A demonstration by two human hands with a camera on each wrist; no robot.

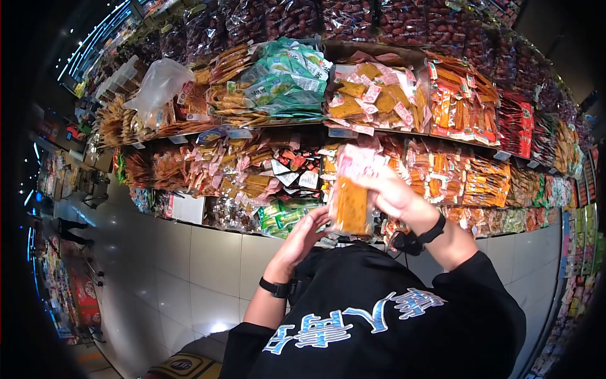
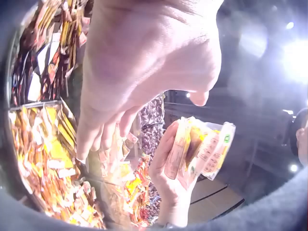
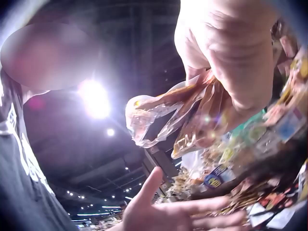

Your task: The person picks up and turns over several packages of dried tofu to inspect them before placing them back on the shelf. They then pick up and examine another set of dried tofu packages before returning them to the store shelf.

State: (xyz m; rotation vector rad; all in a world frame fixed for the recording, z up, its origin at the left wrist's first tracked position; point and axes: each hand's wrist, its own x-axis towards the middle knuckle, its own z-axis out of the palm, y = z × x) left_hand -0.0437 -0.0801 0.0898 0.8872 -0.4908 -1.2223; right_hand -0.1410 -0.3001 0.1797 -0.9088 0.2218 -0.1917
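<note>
In the head view my right hand (image 1: 392,192) grips several flat snack packets (image 1: 352,205), orange-brown with pink and white tops, in front of the lower shelf. The right wrist view has the packets (image 3: 192,113) pinched together at one end under the right hand (image 3: 236,53), their other ends fanned apart. My left hand (image 1: 302,239) is beside the packets' lower left edge, its fingers extended; the right wrist view shows it (image 3: 178,214) with fingers spread and nothing held. In the left wrist view the left hand (image 2: 149,57) is above and left of the packets (image 2: 199,147).
Two shelf tiers hold many packed snacks: green packets (image 1: 287,79), boxed orange packets (image 1: 464,104) and green ones low down (image 1: 284,215). A clear plastic bag (image 1: 161,85) lies at upper left. Tiled floor (image 1: 208,259) runs below the shelves.
</note>
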